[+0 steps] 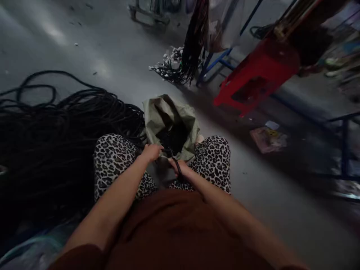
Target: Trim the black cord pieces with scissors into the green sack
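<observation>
I sit with a grey-green woven sack [160, 114] open between my knees; its inside is dark with black cable. My left hand [152, 152] rests at the sack's near rim, fingers closed around a thin black cable [172, 154]. My right hand [180, 168] is just beside it, gripping the same black cable, which loops up between the two hands. A large tangled heap of black cable [56, 127] lies on the floor to my left, touching my left knee.
A red plastic stool [255, 75] lies tipped at the right, next to blue metal frame legs [213, 65]. A hanging bundle of black cords [194, 41] and cut scraps sit behind. Crumpled paper [267, 138] lies on the grey concrete floor.
</observation>
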Demonstrator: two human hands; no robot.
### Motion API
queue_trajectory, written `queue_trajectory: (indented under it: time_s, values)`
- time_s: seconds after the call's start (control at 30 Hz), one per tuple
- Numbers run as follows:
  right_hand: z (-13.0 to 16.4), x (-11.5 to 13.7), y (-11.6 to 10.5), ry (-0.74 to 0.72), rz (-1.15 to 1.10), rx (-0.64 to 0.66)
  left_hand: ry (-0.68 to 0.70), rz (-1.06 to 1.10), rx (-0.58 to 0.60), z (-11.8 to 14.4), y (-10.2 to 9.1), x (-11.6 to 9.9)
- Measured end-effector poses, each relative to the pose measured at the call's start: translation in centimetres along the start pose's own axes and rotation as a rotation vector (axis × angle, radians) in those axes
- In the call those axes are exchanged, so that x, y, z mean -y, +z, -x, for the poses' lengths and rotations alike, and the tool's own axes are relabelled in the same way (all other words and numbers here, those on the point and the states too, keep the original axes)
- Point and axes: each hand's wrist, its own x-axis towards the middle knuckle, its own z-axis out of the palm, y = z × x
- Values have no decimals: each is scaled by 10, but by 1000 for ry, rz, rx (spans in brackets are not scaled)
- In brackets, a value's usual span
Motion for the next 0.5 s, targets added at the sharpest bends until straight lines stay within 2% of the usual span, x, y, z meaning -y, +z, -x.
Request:
queue_trajectory:
  time_s: [0.27, 0.5]
  values:
    - [-6, -7, 2, -5, -32, 14, -36, 16, -52, 0, 5, 0]
    - [0, 1, -3, 1, -62, -19, -71, 10, -95, -2, 5, 1]
